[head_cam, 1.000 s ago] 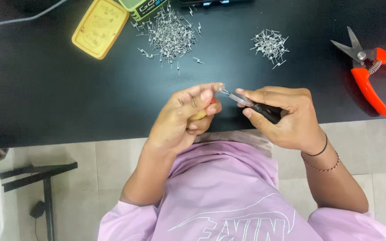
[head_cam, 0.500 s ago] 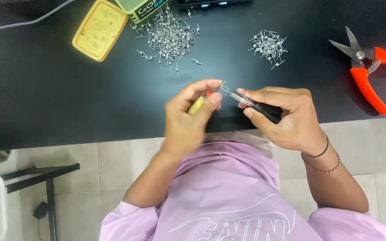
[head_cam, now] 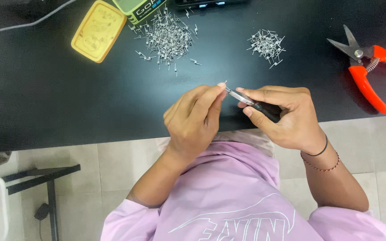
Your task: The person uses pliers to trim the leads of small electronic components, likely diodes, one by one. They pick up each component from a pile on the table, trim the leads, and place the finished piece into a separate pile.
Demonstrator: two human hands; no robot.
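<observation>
Big pin pile [head_cam: 168, 38] left, small pile [head_cam: 266, 44] mid, cutters [head_cam: 367, 67] right on table [head_cam: 68, 98].

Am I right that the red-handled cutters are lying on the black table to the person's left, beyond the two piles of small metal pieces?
Not quite: the head view shows the red-handled cutters on the black table to the person's right, beyond the two piles of small metal pieces.

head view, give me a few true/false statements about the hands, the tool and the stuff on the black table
1. The right hand holds a black-handled tool. True.
2. The left hand pinches at the tool's metal tip. True.
3. The red-handled cutters lie in the left hand. False: they lie untouched on the black table, to the right.
4. Two piles of small metal pins lie on the table. True.
5. The yellow lid sits beside the cutters. False: it lies far left, near the larger pile.
</observation>
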